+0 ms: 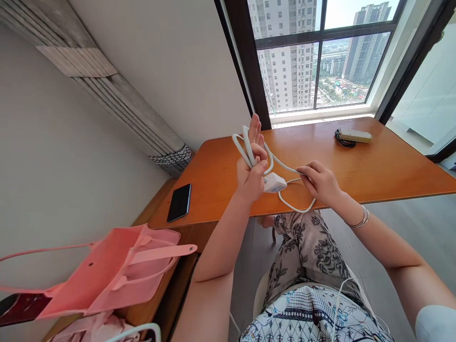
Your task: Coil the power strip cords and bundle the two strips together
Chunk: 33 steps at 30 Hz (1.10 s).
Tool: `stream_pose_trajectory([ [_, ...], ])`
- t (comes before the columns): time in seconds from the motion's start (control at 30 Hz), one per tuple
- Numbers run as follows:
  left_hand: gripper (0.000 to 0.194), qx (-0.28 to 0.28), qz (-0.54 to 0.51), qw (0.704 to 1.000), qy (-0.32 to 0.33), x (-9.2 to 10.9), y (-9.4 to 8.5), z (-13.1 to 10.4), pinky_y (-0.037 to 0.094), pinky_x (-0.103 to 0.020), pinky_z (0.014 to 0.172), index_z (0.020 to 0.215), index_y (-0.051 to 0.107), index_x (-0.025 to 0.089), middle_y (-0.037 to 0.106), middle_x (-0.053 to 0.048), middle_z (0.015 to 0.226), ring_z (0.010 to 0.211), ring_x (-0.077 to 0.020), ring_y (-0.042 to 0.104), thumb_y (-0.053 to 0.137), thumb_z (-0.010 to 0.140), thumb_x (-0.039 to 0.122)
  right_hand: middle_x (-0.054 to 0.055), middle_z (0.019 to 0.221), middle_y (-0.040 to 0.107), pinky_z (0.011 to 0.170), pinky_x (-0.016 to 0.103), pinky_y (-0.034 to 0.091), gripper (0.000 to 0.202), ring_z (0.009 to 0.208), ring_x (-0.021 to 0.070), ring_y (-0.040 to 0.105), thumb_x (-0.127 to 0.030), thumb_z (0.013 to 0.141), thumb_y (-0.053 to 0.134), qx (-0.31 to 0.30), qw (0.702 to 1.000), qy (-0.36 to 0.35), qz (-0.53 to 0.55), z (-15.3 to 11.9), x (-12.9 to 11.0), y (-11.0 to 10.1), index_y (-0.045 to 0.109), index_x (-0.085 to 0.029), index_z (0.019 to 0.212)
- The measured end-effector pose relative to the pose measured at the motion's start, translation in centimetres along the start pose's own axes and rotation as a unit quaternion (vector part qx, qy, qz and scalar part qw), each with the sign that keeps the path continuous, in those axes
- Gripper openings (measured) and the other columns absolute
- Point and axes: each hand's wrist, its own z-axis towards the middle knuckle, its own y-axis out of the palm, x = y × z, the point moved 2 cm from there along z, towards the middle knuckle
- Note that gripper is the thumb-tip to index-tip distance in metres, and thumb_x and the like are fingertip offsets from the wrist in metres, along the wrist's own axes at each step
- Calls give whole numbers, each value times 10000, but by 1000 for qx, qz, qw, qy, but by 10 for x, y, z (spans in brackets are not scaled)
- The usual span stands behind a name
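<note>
Loops of a white cable (246, 146) are wrapped around my left hand (252, 173), whose fingers point up while the thumb presses on the coil. A white power adapter (274, 183) hangs beside that palm, over the table's near edge. To the right, my right hand (320, 183) pinches the same cable between thumb and fingers. One stretch of cable runs between the two hands, and another loop hangs below the adapter toward my right hand.
On the wooden table (221, 166) lie a black phone (179, 203) at the left and a power strip (354, 136) with a coiled black cord at the back right. An open pink bag (117, 270) is at the lower left. Behind the table stands a window.
</note>
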Motion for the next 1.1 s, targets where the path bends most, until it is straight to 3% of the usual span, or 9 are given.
stream_pose_trajectory([
  [0.13,146,-38,-4,998,-49,-7,-3,-2,328,-463,1221,649,569,247,644,-52,1328,1480,-304,393,702,686,294,66,915,642,591,274,376,281,690,141,547,-194,978,458,-56,991,-74,-99,12,-22,-11,716,-220,1086],
  [0.3,167,-129,-46,982,-133,-9,-1,-7,458,-469,1103,661,574,218,631,-92,1361,1413,-345,480,738,690,240,48,894,645,587,277,348,335,675,128,510,-239,1025,407,-96,985,-123,-80,24,-48,-25,738,-270,1067],
  [0.43,169,-194,-48,963,-180,-13,3,-12,581,-384,833,686,561,194,661,-126,1318,1066,-280,696,712,733,253,42,942,645,591,275,347,247,698,125,519,-355,1019,493,-103,989,-96,-34,35,-53,-39,725,-273,1032],
  [0.5,170,-215,-49,954,-204,-15,5,-15,580,-322,681,721,560,192,728,-105,1134,833,-212,722,704,743,279,42,949,633,590,268,355,215,710,128,527,-423,979,575,-109,991,-71,-13,40,-52,-45,703,-254,1018],
  [0.6,274,-239,-83,924,-287,-20,10,-21,490,-246,468,766,527,194,678,-11,719,584,-190,697,732,726,371,42,947,605,588,259,377,297,715,133,531,-490,890,689,-107,994,-19,23,47,-50,-51,656,-227,1023],
  [0.7,370,-289,-121,883,-348,-21,16,-26,364,-214,358,763,478,202,584,33,522,383,-166,590,738,729,463,51,1013,589,609,263,419,402,734,135,546,-495,840,742,-102,993,9,65,54,-52,-59,629,-228,1118],
  [0.83,448,-361,-167,835,-380,-22,23,-28,300,-213,311,768,463,204,666,-11,553,270,-115,446,704,752,582,73,1122,579,694,305,484,529,779,145,576,-490,819,772,-125,989,-17,75,60,-54,-72,633,-257,1273],
  [0.97,504,-422,-204,775,-424,-24,22,-30,246,-218,275,749,458,200,770,-97,751,242,-91,392,675,735,654,73,1067,610,808,363,516,455,861,188,608,-524,851,736,-173,981,-48,74,62,-48,-81,706,-270,1227],
  [1.1,453,-399,-243,766,-441,-27,14,-31,168,-203,265,715,457,194,707,-87,597,217,-78,293,633,767,609,83,1064,676,926,430,517,393,1013,249,631,-520,921,654,-192,973,-74,109,59,-34,-75,729,-261,1206],
])
